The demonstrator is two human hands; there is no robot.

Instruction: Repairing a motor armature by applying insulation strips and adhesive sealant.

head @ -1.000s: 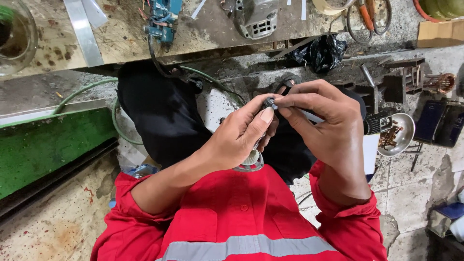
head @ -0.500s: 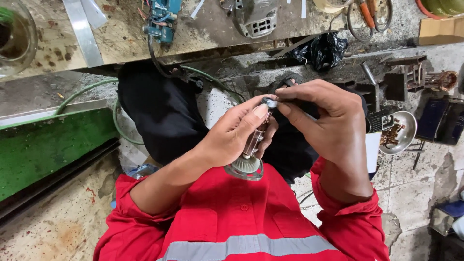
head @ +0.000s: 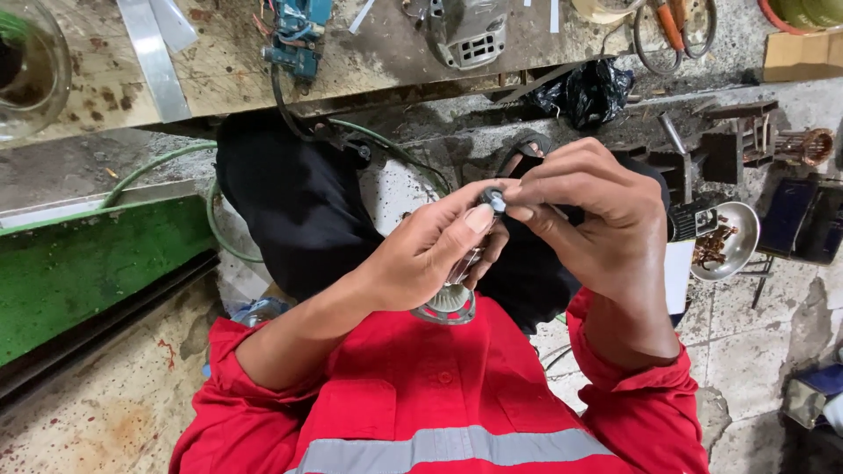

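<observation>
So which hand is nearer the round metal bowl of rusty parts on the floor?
Right. The right hand sits just beside the metal bowl, apart from it, pinching the small bearing. The left hand grips the finned rotor, on the far side of the right hand.

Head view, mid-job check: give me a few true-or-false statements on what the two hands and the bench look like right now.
1. Both hands meet on one small part. True: the left hand and right hand pinch a small round grey-and-black piece between their fingers.
2. A ribbed metal disc shows below the left hand. True.
3. The person wears blue sleeves. False: the sleeves are red.
4. The metal bowl lies on the bench. False: it sits low at the right, off the bench.
5. Orange-handled pliers lie on the bench. True.
</observation>
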